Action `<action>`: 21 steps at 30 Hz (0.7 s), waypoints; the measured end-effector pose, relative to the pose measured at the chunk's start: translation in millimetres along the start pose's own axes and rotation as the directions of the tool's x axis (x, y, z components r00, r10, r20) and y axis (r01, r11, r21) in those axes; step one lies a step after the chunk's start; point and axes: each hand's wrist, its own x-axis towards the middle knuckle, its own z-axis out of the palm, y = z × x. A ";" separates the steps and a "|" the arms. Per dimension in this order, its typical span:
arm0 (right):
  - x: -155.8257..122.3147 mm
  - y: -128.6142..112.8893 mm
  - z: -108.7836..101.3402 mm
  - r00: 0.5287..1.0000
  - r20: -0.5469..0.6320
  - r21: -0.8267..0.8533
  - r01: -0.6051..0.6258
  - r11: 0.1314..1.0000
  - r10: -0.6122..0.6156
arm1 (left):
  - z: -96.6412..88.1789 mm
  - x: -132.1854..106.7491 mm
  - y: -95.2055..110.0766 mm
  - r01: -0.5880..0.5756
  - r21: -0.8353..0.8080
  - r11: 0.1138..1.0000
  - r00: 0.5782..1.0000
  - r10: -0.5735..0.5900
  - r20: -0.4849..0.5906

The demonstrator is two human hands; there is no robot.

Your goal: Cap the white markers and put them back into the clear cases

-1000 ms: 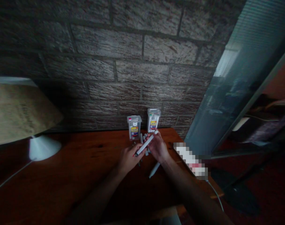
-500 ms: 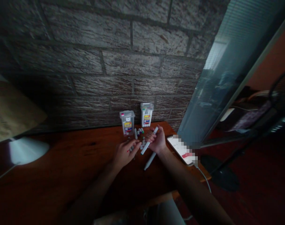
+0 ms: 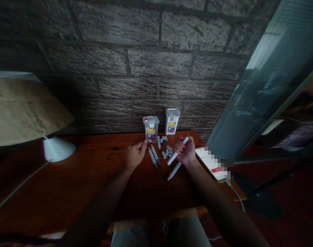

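My right hand (image 3: 185,153) is closed round a white marker (image 3: 177,151) that points up and to the right. My left hand (image 3: 134,155) pinches a small red-tipped cap (image 3: 141,145) just in front of the left marker box (image 3: 150,128). A second clear marker box (image 3: 171,121) stands beside it against the brick wall. Between my hands, several white markers and loose caps (image 3: 161,149) lie on the wooden desk (image 3: 89,178). Another marker (image 3: 174,171) lies below my right hand.
A lamp with a paper shade (image 3: 22,109) and white base (image 3: 59,149) stands at the left, its cable trailing forward. A phone (image 3: 213,164) with a cable lies at the desk's right edge. A glass panel (image 3: 264,82) rises on the right.
My left hand let go of the marker and moved left toward the boxes with a small cap. My right hand keeps the marker. The camera view shifted.
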 end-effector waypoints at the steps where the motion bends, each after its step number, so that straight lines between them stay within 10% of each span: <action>1: -0.3 0.2 0.8 1.000 -0.013 0.000 0.018 1.000 -0.018 | 1.2 -0.4 0.3 0.001 -0.010 1.000 1.000 -0.001 0.022; 21: 4.4 9.2 6.1 0.977 -0.209 -0.288 -0.103 0.952 0.042 | 7.4 6.7 -8.5 0.067 -0.074 0.995 0.997 -0.064 0.051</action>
